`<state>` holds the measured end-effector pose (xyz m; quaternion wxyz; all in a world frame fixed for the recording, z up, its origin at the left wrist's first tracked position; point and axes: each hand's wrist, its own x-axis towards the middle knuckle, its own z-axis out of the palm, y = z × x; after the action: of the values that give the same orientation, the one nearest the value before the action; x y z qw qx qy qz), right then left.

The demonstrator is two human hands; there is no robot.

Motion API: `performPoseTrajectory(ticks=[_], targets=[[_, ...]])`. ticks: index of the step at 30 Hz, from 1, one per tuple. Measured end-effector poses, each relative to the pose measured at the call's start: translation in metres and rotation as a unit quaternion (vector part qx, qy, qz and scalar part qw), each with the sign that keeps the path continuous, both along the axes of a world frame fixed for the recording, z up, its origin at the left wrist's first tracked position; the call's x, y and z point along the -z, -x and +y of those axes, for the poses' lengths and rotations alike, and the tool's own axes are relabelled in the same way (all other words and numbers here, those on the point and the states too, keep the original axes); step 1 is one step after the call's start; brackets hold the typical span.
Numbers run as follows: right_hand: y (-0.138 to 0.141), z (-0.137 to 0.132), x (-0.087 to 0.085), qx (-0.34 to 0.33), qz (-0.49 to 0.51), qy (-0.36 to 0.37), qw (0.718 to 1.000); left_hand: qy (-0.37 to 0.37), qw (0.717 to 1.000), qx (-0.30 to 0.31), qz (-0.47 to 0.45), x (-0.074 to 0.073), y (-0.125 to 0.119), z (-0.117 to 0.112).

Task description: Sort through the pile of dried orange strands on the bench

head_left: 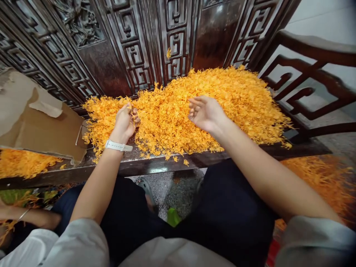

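Observation:
A big heap of thin orange strands [222, 104] covers the seat of a dark carved wooden bench [155, 163] in front of me. My left hand [125, 121], with a white band on its wrist, is closed in a pinch on a few orange strands at the heap's left part. My right hand [204, 111] hovers palm up over the middle of the heap, fingers loosely curled and apart, with nothing in it.
A torn cardboard sheet [41, 126] lies at the left with a smaller orange pile [25, 163] below it. Another person's arm [30, 217] shows at the lower left. The bench's carved back [133, 48] and armrest [314, 74] border the heap. More orange strands [319, 178] lie at the right.

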<state>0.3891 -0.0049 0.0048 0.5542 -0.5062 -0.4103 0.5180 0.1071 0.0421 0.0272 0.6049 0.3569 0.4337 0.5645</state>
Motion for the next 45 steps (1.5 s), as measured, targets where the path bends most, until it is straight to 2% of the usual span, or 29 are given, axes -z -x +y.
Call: performPoseTrajectory(ticks=[2,4,7,9,13,17,20,23,25,27,30,31,33,36,38,41,43,44,45], targets=[[0.023,-0.012,0.002,-0.057,-0.002,-0.004,0.998,0.024,0.996,0.045,-0.068,-0.006,-0.008,-0.008],[0.048,-0.028,0.001,-0.109,-0.064,-0.05,0.991,0.042,0.987,0.075,-0.134,-0.013,-0.01,-0.015],[0.075,-0.043,0.003,-0.107,-0.202,-0.145,0.963,0.043,0.972,0.118,-0.198,-0.02,-0.008,-0.025],[0.082,-0.044,0.008,-0.095,-0.266,-0.198,0.939,0.034,0.967,0.146,-0.206,-0.023,-0.007,-0.031],[0.087,-0.033,0.021,-0.137,-0.29,-0.265,0.909,0.032,0.971,0.179,-0.158,-0.026,-0.006,-0.041],[0.094,-0.019,0.027,-0.169,-0.217,-0.262,0.925,0.012,0.974,0.211,-0.083,-0.034,-0.005,-0.045],[0.094,-0.009,0.025,-0.126,-0.148,-0.256,0.947,-0.023,0.97,0.241,0.018,-0.039,-0.002,-0.043],[0.087,-0.001,0.018,-0.061,-0.11,-0.254,0.959,-0.121,0.964,0.181,0.151,-0.035,0.001,-0.037],[0.082,0.0,0.012,-0.047,-0.104,-0.257,0.96,-0.208,0.939,0.117,0.248,-0.03,0.003,-0.034],[0.08,-0.001,0.008,-0.049,-0.099,-0.272,0.956,-0.285,0.886,0.095,0.353,-0.024,0.003,-0.034],[0.083,-0.005,0.005,-0.033,-0.09,-0.285,0.954,-0.348,0.794,0.143,0.478,-0.019,0.001,-0.038],[0.086,-0.006,0.005,-0.022,-0.085,-0.281,0.956,-0.355,0.773,0.159,0.501,-0.018,0.0,-0.04],[0.092,-0.006,0.006,0.001,-0.067,-0.268,0.961,-0.368,0.753,0.166,0.52,-0.018,-0.004,-0.043],[0.094,0.0,0.007,0.016,-0.038,-0.242,0.969,-0.375,0.762,0.152,0.505,-0.02,-0.01,-0.044],[0.081,0.01,0.006,0.034,-0.031,-0.221,0.974,-0.365,0.778,0.168,0.483,-0.021,-0.012,-0.044],[0.034,0.031,0.001,0.122,-0.008,-0.204,0.971,-0.34,0.798,0.206,0.453,-0.017,-0.01,-0.044],[-0.004,0.039,-0.003,0.201,0.017,-0.218,0.955,-0.325,0.821,0.206,0.422,-0.012,-0.006,-0.043],[-0.019,0.039,-0.005,0.217,0.003,-0.217,0.952,-0.319,0.836,0.195,0.403,-0.009,-0.004,-0.042],[-0.029,0.035,-0.008,0.202,-0.02,-0.212,0.956,-0.312,0.85,0.182,0.384,-0.006,-0.003,-0.04]])
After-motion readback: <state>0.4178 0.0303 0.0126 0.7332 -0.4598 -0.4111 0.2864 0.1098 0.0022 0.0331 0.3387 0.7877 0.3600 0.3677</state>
